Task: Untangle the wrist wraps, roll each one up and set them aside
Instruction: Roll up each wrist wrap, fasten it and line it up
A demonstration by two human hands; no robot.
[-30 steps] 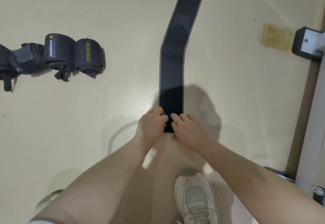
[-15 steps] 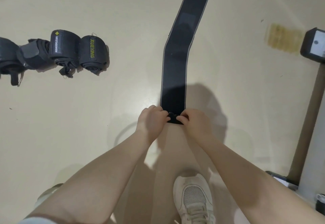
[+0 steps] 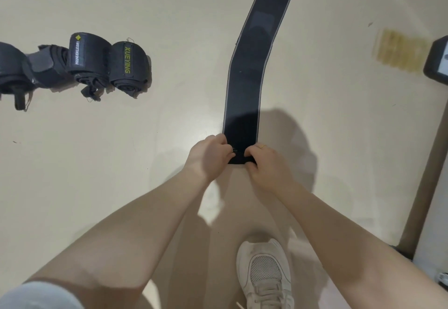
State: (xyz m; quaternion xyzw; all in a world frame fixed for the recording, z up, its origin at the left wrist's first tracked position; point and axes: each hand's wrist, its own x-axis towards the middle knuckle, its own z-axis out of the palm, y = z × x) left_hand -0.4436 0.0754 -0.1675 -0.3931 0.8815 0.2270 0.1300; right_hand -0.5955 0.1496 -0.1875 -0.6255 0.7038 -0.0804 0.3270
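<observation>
A long black wrist wrap (image 3: pixel 244 95) with grey edges lies flat on the cream floor, running from my hands up past the top of the frame. My left hand (image 3: pixel 209 154) and my right hand (image 3: pixel 265 165) both grip its near end, fingers curled over a small tight roll between them. A ring shows on my right hand. Several rolled wraps (image 3: pixel 106 66) lie in a row at the left, two with yellow-green lettering.
My white shoe (image 3: pixel 265 274) stands on the floor below my hands. A dark weight or machine part (image 3: pixel 437 60) and a frame (image 3: pixel 426 187) stand at the right edge. A yellowish stain (image 3: pixel 398 50) marks the floor.
The wrap's near end has gone from flat under my fingertips to a small roll, and both hands have moved forward along the strip with it.
</observation>
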